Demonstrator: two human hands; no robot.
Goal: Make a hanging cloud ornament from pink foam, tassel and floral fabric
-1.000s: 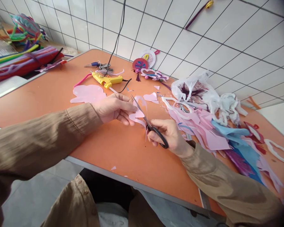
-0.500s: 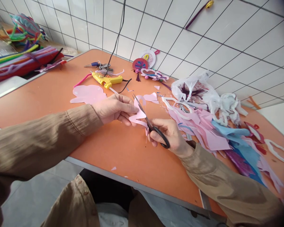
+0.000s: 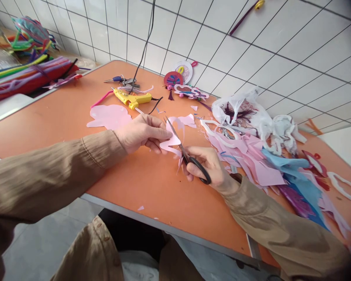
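My left hand [image 3: 144, 132] pinches a small pink cut-out piece [image 3: 171, 142], thin like paper or felt, between thumb and fingers above the table. In my right hand [image 3: 206, 168] is a pair of scissors [image 3: 184, 154] with black handles. Their blades point up and away from me, lying against the edge of the pink piece. Narrow pink trimmings dangle beside the blades. A larger pink cloud-like shape [image 3: 109, 116] lies flat on the table, just beyond my left hand.
On the orange table [image 3: 146, 179] a yellow glue gun [image 3: 133, 98] and keys [image 3: 130, 82] lie at the back. Round ornaments [image 3: 174, 79] lean by the tiled wall. Pink scraps [image 3: 260, 168], blue fabric [image 3: 298, 175] and a plastic bag [image 3: 251, 113] crowd the right. Pipe cleaners [image 3: 32, 76] lie left.
The curved pink strip at the top of the piece has come away further and now hangs down past the blades. Both hands stay almost in place.
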